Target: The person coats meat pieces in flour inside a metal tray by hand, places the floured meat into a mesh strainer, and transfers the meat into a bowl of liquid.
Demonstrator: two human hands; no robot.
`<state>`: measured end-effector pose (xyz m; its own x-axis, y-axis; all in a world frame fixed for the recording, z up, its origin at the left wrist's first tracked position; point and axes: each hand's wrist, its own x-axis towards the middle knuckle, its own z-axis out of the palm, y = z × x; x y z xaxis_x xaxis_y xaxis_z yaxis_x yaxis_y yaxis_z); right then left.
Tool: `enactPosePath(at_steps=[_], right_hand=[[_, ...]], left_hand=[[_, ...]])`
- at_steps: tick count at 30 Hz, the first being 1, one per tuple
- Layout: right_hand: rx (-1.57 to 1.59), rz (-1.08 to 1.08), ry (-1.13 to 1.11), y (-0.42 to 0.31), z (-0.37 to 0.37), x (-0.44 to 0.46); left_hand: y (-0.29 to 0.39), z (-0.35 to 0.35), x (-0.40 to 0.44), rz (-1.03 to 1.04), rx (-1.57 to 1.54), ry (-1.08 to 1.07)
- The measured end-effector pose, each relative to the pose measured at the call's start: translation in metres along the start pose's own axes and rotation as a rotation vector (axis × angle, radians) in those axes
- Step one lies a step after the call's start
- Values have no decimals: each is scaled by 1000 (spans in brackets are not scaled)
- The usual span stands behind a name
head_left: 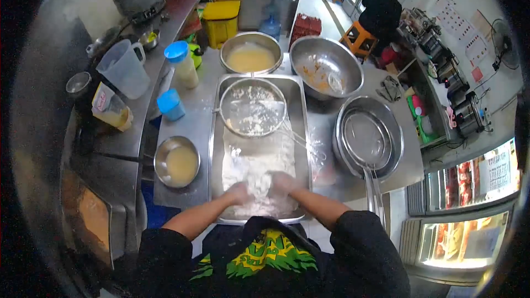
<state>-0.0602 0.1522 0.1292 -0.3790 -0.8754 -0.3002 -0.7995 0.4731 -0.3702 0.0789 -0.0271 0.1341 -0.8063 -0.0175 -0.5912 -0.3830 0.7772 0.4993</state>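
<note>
A long steel tray (213,149) lies before me with white flour (256,154) spread in it. My left hand (238,193) and my right hand (281,183) are both down in the flour at the near end. Whitish floured pieces (258,184) lie between them. Motion smears both hands, so their fingers and any hold are unclear. A round wire sieve (237,107) with pale crumbs rests across the far part of the tray, its handle pointing right.
Behind the tray stand a bowl of yellowish liquid (251,58) and a large steel bowl (326,63). On the right, a strainer (367,138) sits in another bowl. Left are a small bowl (179,163), a blue-lidded bottle (184,66) and a blue container (171,105). A person (381,14) is farther off.
</note>
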Motion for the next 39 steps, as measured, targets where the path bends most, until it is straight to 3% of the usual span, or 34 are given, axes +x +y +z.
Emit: enactPosePath(at_steps=[2, 3, 5, 6, 7, 8, 9, 10, 11, 13, 14, 16, 20, 21, 23, 24, 25, 27, 30, 32, 33, 34, 36, 38, 39], right_hand=[[-31, 48, -63, 12, -5, 10], [-60, 73, -95, 18, -7, 12], [-225, 80, -228, 30, -4, 18], [-440, 25, -340, 40, 2, 26], [-720, -185, -401, 32, -8, 23], [28, 135, -173, -20, -76, -5], [-210, -239, 384, 39, 2, 14], [-192, -246, 357, 26, -1, 7], [89, -21, 174, 3, -34, 5], [629, 443, -197, -34, -92, 0], [627, 444, -201, -35, -95, -5], [131, 186, -207, -38, -99, -21], [-126, -86, -464, -49, -48, -34], [-132, -85, -463, -54, -37, -34], [-217, 129, -177, -61, -13, -34], [-219, 128, -178, -44, 11, -29], [-161, 30, -165, -19, 41, -23], [-102, -62, -152, -8, 46, -21], [82, 129, -221, -38, -23, -23], [547, 435, -281, -58, -61, -26], [687, 359, 25, -67, -67, -33], [690, 360, 18, -69, -74, -34], [409, 193, 21, -58, -77, -26], [248, 55, 97, -42, -66, -19], [238, 41, 47, -50, -88, -15]], left_hand=[[13, -5, -9, -50, -91, 219], [25, -31, -21, -171, -75, 104], [26, -45, -24, -208, -310, 216], [50, -82, -44, -260, -392, 95], [58, -83, -43, -335, -208, 234], [64, -104, -54, -327, -380, 36], [46, -85, -43, -199, -423, 183], [27, -60, -31, -62, -459, 340], [11, -44, -24, -73, -469, 335], [-7, -27, -19, 113, -254, 401], [-10, -22, -18, 175, -182, 424], [1, -15, -22, 8, 168, 228], [41, -7, -42, -22, 321, -110], [56, -17, -45, -14, 328, -163], [94, -60, -64, 95, 474, -365], [100, -68, -67, 134, 520, -431], [91, -56, -58, 89, 408, -351], [20, 46, 15, 82, 335, -110], [21, 36, 12, 68, 206, -37], [34, -4, -17, -25, 45, -128], [46, -24, -36, -119, -66, -45], [57, -45, -52, -214, -177, 42], [60, -61, -66, -160, -207, 131], [45, -56, -68, -108, -141, 354], [55, -67, -72, -197, -197, 279]])
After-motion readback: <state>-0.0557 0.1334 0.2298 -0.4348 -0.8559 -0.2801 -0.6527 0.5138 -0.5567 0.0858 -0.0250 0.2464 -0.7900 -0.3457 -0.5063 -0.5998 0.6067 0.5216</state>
